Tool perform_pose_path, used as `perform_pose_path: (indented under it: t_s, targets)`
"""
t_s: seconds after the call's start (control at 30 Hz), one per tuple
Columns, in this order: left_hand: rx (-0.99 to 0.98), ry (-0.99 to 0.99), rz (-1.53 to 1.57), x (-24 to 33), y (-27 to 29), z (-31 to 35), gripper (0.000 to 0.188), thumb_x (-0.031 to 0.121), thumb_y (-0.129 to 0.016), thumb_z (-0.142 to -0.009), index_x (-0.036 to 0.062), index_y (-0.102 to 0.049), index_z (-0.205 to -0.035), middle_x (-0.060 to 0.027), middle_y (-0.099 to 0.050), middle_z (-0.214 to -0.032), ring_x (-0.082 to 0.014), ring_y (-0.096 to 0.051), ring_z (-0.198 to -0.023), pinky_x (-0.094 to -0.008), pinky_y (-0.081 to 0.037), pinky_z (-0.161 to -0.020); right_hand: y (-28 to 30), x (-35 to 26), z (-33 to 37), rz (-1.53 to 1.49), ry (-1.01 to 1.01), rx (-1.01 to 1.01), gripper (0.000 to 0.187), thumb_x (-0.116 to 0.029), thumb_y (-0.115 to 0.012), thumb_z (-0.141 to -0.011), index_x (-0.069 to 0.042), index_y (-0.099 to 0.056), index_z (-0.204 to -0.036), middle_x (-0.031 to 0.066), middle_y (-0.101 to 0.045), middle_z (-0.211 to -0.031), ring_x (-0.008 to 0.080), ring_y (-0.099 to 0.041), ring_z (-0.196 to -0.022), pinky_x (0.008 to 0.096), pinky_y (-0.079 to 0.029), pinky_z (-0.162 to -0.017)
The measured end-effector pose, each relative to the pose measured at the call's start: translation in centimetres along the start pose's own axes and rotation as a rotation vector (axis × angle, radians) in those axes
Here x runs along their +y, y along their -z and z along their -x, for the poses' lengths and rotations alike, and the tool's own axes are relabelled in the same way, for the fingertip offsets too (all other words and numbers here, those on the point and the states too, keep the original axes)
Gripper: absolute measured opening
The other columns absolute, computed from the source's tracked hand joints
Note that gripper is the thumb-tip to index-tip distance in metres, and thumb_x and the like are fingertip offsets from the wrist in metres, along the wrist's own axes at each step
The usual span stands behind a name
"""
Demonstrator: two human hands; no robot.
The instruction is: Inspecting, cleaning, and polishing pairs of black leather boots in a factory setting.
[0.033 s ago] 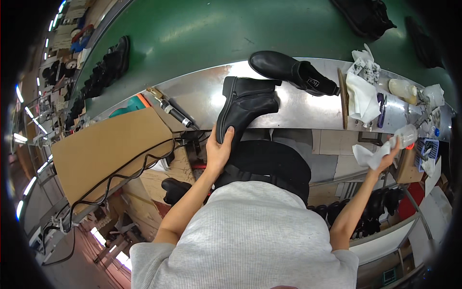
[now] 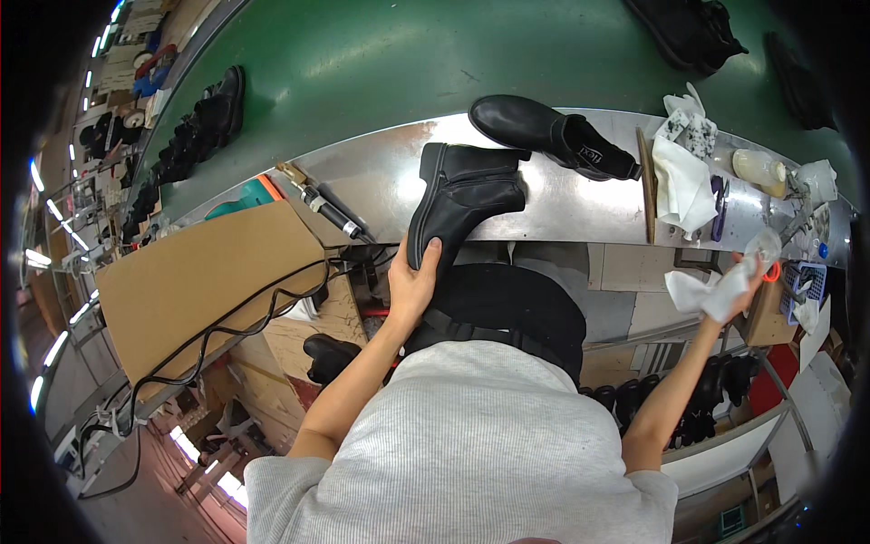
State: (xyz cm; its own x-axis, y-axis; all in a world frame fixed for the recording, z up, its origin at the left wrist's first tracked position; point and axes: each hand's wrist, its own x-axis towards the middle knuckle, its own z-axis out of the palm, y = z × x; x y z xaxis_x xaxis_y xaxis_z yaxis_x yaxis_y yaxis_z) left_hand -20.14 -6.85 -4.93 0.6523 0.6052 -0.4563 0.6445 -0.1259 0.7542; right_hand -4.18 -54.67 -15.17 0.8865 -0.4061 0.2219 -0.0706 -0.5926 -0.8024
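Left hand (image 2: 412, 286) grasps the toe of a black leather ankle boot (image 2: 459, 204); it lies on its side on the silvery metal desk (image 2: 566, 213), toe past the near edge. Right hand (image 2: 746, 288) — well out rightward — grips a crumpled white cloth (image 2: 711, 296); clear plastic container (image 2: 764, 243) at its fingertips — whether held, cannot tell. Second black leather boot (image 2: 518, 122) just beyond.
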Motion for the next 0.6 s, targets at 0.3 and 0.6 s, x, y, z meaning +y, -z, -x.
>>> perform_pose_path:
  t_s: [0.3, 0.6]
  targets:
    - [0.097, -0.09, -0.086, -2.7, 1.4, -0.9, 0.032, 0.022, -0.062, -0.084, -0.0052, -0.06, -0.102, -0.01, -0.064, -0.074, -0.0125, -0.055, -0.067, -0.0287, -0.046, -0.066, 4.6, -0.8, -13.9, -0.217, -0.502, -0.235, 0.046, -0.02, -0.051, -0.091, -0.009, -0.039, -0.134, 0.0089, -0.06, -0.065, 0.0126, -0.04, -0.039, 0.0262, -0.036, -0.039]
    - [-0.112, 0.045, 0.052, -0.8, 3.2, -1.4, 0.022, 0.011, -0.061, -0.085, -0.003, -0.061, -0.101, -0.0002, -0.059, -0.074, -0.0045, -0.048, -0.065, -0.0194, -0.04, -0.058, -19.0, -31.1, 18.9, -0.454, -0.453, -1.723, 0.018, -0.008, -0.056, -0.083, -0.003, -0.049, -0.099, 0.0098, -0.064, -0.066, 0.0097, -0.051, -0.047, 0.0224, -0.037, -0.041]
